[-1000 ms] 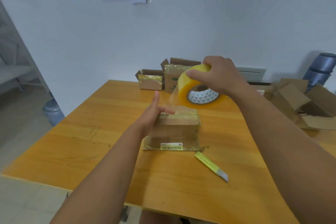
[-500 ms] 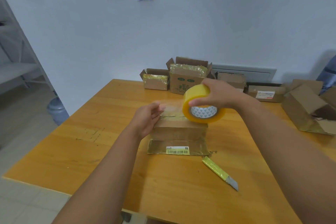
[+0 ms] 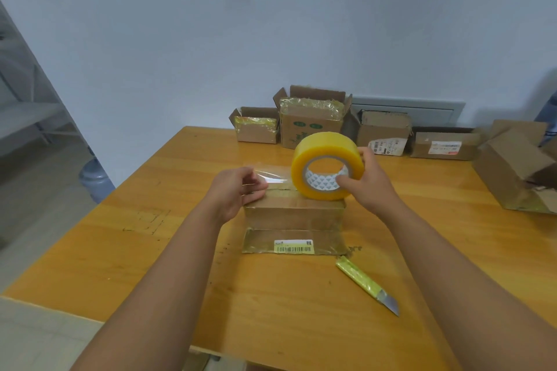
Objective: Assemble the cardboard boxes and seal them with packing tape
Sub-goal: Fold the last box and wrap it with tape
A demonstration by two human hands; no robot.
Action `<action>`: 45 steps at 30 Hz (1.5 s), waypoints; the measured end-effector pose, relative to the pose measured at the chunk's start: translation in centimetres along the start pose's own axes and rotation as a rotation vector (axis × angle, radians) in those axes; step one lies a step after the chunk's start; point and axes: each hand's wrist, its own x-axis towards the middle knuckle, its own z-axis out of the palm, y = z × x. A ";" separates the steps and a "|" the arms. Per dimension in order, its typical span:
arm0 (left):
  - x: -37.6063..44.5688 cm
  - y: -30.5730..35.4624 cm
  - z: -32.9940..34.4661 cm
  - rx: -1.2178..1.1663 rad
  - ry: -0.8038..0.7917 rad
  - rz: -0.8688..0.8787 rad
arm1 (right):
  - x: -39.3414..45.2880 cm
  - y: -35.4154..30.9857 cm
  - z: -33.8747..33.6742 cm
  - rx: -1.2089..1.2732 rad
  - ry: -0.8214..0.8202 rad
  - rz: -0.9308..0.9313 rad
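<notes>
Wooden table [image 3: 301, 295], glossy tape roll [image 3: 327, 159]

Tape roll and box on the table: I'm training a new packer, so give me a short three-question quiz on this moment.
1. True or false: the right hand grips the tape roll while it stands on edge on top of the box.
2. What does the left hand pinch?
A. the utility knife
B. the free end of the clear tape strip
C. the barcode label
3. Fill in: the utility knife lies on the table, ____ by both hands.

Key: 1 true; 2 B; 3 untouched.
</notes>
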 end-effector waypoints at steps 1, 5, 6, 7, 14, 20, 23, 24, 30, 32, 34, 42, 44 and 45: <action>0.0 0.1 -0.1 0.047 0.003 0.008 | -0.1 0.2 0.1 0.039 0.014 0.017; 0.0 0.6 -0.5 0.356 0.028 0.106 | -0.5 0.6 0.3 0.106 0.015 0.066; 0.1 0.7 -0.7 0.446 0.041 0.149 | -0.4 0.6 0.3 0.098 0.013 0.070; 0.2 0.7 -1.0 0.521 0.062 0.190 | -0.4 0.7 0.3 0.080 0.013 0.070; 0.9 -0.2 -2.0 0.514 0.202 0.220 | 0.6 -0.2 0.7 -0.198 0.012 -0.018; 1.2 -1.5 -2.3 0.334 0.215 0.157 | 1.4 -1.5 1.1 -0.372 -0.052 -0.013; 1.6 -1.8 -3.0 0.239 0.201 0.105 | 1.5 -2.1 1.6 -0.397 -0.079 -0.019; 1.6 -1.9 -3.1 0.209 0.194 0.083 | 1.6 -2.2 1.8 -0.399 -0.080 -0.018; 2.2 -3.1 -3.8 0.083 0.155 -0.042 | 1.7 -2.0 2.2 -0.405 -0.056 -0.017; 2.2 -3.3 -3.6 0.051 0.132 -0.079 | 1.7 -1.9 2.2 -0.402 -0.051 -0.015; 1.9 -3.3 -3.3 0.050 0.112 -0.114 | 1.7 -1.7 2.4 -0.407 -0.042 -0.009; 2.2 -3.9 -2.7 0.145 0.193 -0.084 | 1.6 -1.0 2.7 -0.410 -0.002 0.004; 2.4 -4.0 -2.4 0.174 0.254 -0.027 | 1.5 -1.0 2.7 -0.412 0.002 0.007; 2.5 -4.1 -2.3 0.152 0.263 -0.017 | 1.5 -1.0 2.7 -0.411 0.002 0.007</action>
